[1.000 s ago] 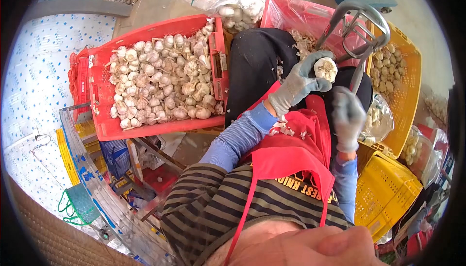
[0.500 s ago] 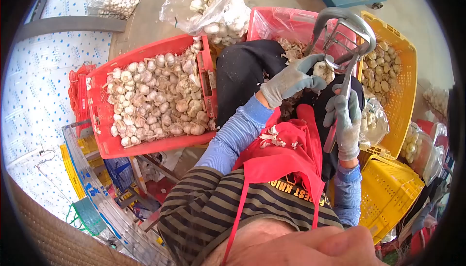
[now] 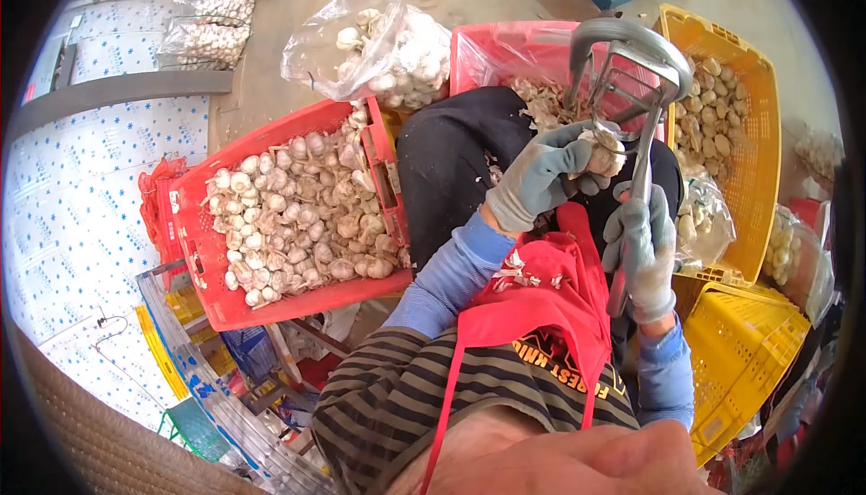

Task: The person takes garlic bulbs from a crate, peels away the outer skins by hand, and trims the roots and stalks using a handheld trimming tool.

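My left hand, in a grey and white work glove, is closed on a garlic bulb with fingers and thumb at its side. A curved metal jaw lies against the top of the bulb; whether it cuts in I cannot tell. It belongs to a long-handled metal cutter with a thick grey looped frame. My right hand, gloved alike, is wrapped round the cutter's handle. Below the bulb is my red apron, with white peel scraps on it.
A red crate of garlic bulbs stands at left. Ahead are a clear bag of garlic and a pink-lined crate with dry skins. Yellow crates stand at right, one holding trimmed garlic. A metal ladder-like frame lies lower left.
My left hand has drawn slightly down and closed more round the garlic bulb, which has turned and sits lower. My right hand stays on the cutter. The whole view has shifted a little.
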Available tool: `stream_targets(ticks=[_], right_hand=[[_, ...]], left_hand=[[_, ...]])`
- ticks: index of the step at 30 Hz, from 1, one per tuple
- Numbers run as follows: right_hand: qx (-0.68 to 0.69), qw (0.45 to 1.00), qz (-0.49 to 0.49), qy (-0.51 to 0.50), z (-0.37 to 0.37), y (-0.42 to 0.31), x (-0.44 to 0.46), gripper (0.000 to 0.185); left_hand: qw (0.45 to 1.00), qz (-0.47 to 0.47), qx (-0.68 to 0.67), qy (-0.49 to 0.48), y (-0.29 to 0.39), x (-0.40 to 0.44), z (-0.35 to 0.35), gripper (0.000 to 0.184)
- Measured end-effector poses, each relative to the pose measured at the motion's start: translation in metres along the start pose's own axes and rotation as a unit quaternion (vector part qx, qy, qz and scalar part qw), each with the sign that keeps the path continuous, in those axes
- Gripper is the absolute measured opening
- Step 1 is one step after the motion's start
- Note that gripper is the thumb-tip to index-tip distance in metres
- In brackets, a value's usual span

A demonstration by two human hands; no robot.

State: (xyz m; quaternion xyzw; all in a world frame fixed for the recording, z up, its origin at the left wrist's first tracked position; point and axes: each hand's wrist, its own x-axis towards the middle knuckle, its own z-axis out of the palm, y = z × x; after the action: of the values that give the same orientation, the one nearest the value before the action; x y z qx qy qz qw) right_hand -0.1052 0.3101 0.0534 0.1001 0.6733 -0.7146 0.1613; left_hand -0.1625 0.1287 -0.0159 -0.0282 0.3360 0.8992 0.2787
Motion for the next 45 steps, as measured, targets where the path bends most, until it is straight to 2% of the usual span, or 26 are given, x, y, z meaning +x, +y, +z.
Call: stream_targets(ticks=[2,4,6,7,9,10,12,13,14,16,17,18,20,24,25,28,29,31,32,34,35,38,41,44,45], right_hand=[[-0.022,0.999,-0.048,-0.002,-0.003,0.024,0.009,0.029],[-0.094,0.983,-0.157,0.012,-0.009,0.059,0.031,0.026],[-0.184,0.941,-0.281,0.028,-0.025,0.094,0.062,0.024],[-0.166,0.961,-0.223,0.005,-0.034,0.097,0.063,0.025],[-0.12,0.987,-0.104,-0.04,-0.038,0.096,0.065,0.029],[-0.181,0.966,-0.186,0.003,-0.036,0.092,0.063,0.034],[-0.294,0.889,-0.342,0.084,-0.023,0.082,0.056,0.046],[-0.295,0.859,-0.403,0.116,-0.021,0.074,0.05,0.058],[-0.309,0.845,-0.409,0.153,-0.017,0.064,0.035,0.062],[-0.356,0.802,-0.465,0.119,-0.01,0.049,0.021,0.067],[-0.403,0.802,-0.438,0.047,-0.003,0.039,0.016,0.067],[-0.41,0.829,-0.381,0.015,0.007,0.037,0.012,0.065],[-0.419,0.83,-0.368,0.012,0.002,0.045,0.015,0.062],[-0.341,0.865,-0.366,0.037,0.004,0.045,0.011,0.057],[-0.326,0.875,-0.357,0.038,0.004,0.046,0.012,0.056],[-0.209,0.925,-0.316,0.02,0.004,0.055,0.006,0.047],[-0.164,0.938,-0.307,0.003,0.003,0.061,0.003,0.046],[-0.042,0.967,-0.251,-0.017,0.008,0.067,-0.006,0.054],[-0.037,0.971,-0.234,-0.024,0.008,0.067,-0.007,0.053],[-0.026,0.98,-0.195,-0.04,0.006,0.067,-0.01,0.052],[0.0,0.984,-0.172,-0.039,0.008,0.072,-0.01,0.045],[-0.062,0.982,-0.176,-0.018,0.016,0.064,-0.014,0.038],[-0.2,0.93,-0.306,0.035,0.027,0.052,-0.015,0.028],[-0.228,0.942,-0.228,0.096,0.014,0.072,-0.002,0.02],[-0.166,0.963,-0.191,0.092,0.017,0.074,0.001,0.016]], left_hand=[[0.999,0.002,-0.045,-0.005,-0.007,0.004,-0.003,0.06],[0.997,0.007,-0.073,-0.03,-0.011,0.009,-0.01,0.06],[0.993,0.012,-0.083,-0.08,-0.016,0.014,-0.019,0.061],[0.992,0.02,-0.103,-0.071,-0.018,0.015,-0.016,0.064],[0.998,0.035,-0.032,-0.048,-0.011,0.007,-0.014,0.066],[0.998,0.041,-0.001,-0.041,-0.01,0.005,-0.011,0.067],[0.997,0.054,0.02,-0.045,-0.011,-0.003,-0.009,0.063],[0.997,0.059,0.031,-0.044,-0.012,-0.009,-0.009,0.061],[0.996,0.06,0.041,-0.042,-0.01,-0.015,-0.009,0.062],[0.996,0.058,0.061,-0.033,-0.01,-0.032,-0.009,0.063],[0.992,0.067,0.106,-0.007,-0.013,-0.038,-0.008,0.062],[0.988,0.075,0.134,0.018,-0.015,-0.042,-0.003,0.061],[0.977,0.088,0.184,0.065,-0.021,-0.047,0.012,0.06],[0.958,0.134,0.225,0.114,-0.03,-0.051,0.031,0.054],[0.958,0.117,0.228,0.125,-0.028,-0.056,0.037,0.044],[0.951,0.009,0.241,0.196,-0.014,-0.069,0.052,0.04],[0.958,-0.023,0.234,0.163,-0.013,-0.073,0.029,0.039],[0.947,0.131,0.259,0.141,-0.025,-0.071,0.025,0.04],[0.932,0.205,0.271,0.128,-0.03,-0.071,0.023,0.04],[0.922,0.185,0.328,0.089,-0.034,-0.08,0.022,0.046],[0.933,0.171,0.308,0.07,-0.036,-0.083,0.023,0.047],[0.946,0.156,0.277,0.062,-0.04,-0.089,0.02,0.044],[0.956,0.144,0.234,0.102,-0.047,-0.092,0.016,0.041],[0.963,0.147,0.185,0.132,-0.06,-0.092,0.015,0.04],[0.963,0.15,0.17,0.148,-0.061,-0.09,0.017,0.04]])
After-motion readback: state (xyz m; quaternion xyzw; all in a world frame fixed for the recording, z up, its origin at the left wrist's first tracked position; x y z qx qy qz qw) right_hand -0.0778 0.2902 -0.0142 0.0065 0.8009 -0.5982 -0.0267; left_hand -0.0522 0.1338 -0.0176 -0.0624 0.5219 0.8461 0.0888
